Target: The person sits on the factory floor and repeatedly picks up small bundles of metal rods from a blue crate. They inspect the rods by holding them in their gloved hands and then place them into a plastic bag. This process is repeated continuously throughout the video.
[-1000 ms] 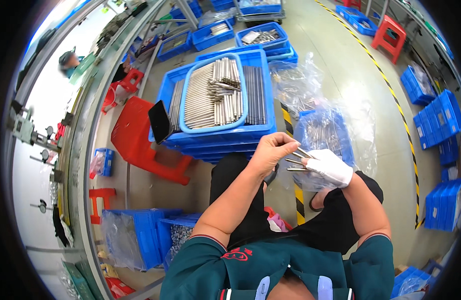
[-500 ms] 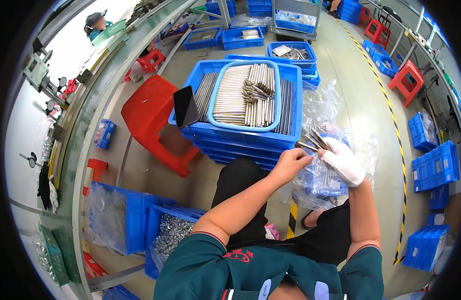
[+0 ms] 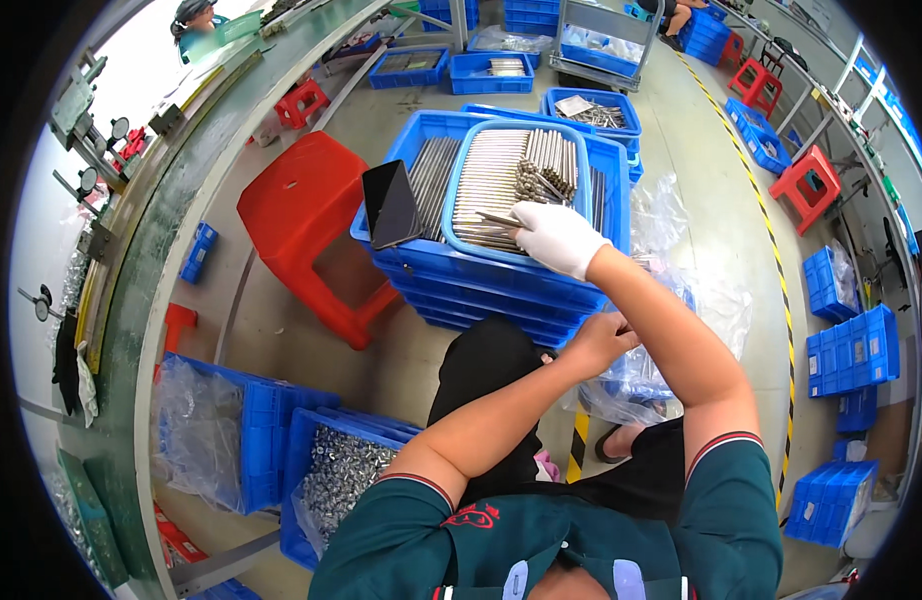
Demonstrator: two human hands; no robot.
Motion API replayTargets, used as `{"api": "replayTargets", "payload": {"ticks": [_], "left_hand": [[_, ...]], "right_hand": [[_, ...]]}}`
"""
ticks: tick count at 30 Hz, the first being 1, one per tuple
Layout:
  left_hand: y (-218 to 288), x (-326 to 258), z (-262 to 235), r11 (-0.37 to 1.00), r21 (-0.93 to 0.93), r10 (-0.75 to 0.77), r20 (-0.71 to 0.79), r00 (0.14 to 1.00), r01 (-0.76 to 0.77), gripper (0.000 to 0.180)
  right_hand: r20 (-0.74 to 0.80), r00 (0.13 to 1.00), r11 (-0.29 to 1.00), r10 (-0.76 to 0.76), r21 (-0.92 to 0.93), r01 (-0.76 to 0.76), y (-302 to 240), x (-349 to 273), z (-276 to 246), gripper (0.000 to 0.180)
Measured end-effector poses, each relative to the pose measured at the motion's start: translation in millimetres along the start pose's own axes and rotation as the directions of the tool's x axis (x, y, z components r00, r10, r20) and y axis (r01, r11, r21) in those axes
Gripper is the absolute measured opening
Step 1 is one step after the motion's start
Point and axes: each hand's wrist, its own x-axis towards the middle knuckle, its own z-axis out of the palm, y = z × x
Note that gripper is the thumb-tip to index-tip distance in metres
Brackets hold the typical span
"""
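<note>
My right hand point(image 3: 559, 238), in a white glove, holds a few slim metal rods point(image 3: 498, 219) at the near edge of a light-blue tray point(image 3: 465, 248). Rows of silvery metal rods point(image 3: 486, 178) lie side by side in this tray, with a shorter bundle at its right. The tray rests in the top of a stack of blue crates point(image 3: 401, 258), where darker rods point(image 3: 436, 170) show beside it. My bare left hand point(image 3: 603, 342) is below and to the right of the tray, fingers curled, its fingertips partly hidden by my right forearm.
A black phone point(image 3: 391, 205) leans on the crate's left corner. Left of the stack stands a red stool point(image 3: 306, 200). Clear plastic sheeting point(image 3: 716, 320) lies at the right. A crate of small metal parts point(image 3: 346, 465) sits at lower left, beside a long green-edged workbench point(image 3: 146, 290).
My right hand has moved left and away from me, carrying rods from beside the stack to the light-blue tray. My left hand has shifted slightly right and nearer, now partly behind my right forearm.
</note>
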Motion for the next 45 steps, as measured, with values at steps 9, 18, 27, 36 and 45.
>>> {"api": "replayTargets", "payload": {"ticks": [9,18,27,36,45], "left_hand": [[6,-3,-10,0.997,0.080,-0.018,0.039,0.999,0.015,0.028],[-12,0,-4,1.000,-0.006,0.027,0.032,0.999,-0.027,0.029],[16,-9,-13,1.000,-0.013,-0.019,0.020,1.000,0.019,0.033],[11,-6,-7,0.998,0.059,0.005,0.131,0.991,-0.013,0.027],[20,-2,-3,0.991,0.130,-0.044,0.146,0.988,0.025,0.026]], "right_hand": [[0.067,0.997,0.992,-0.029,-0.125,0.037,-19,18,16,0.022],[-0.038,0.989,0.985,-0.144,-0.098,0.140,-15,20,14,0.021],[-0.125,0.991,0.998,-0.048,0.023,0.051,22,1,-8,0.023],[-0.064,0.996,0.991,-0.069,-0.117,0.061,8,2,9,0.015],[-0.037,0.994,0.988,-0.099,-0.120,0.094,9,-4,2,0.018]]}}
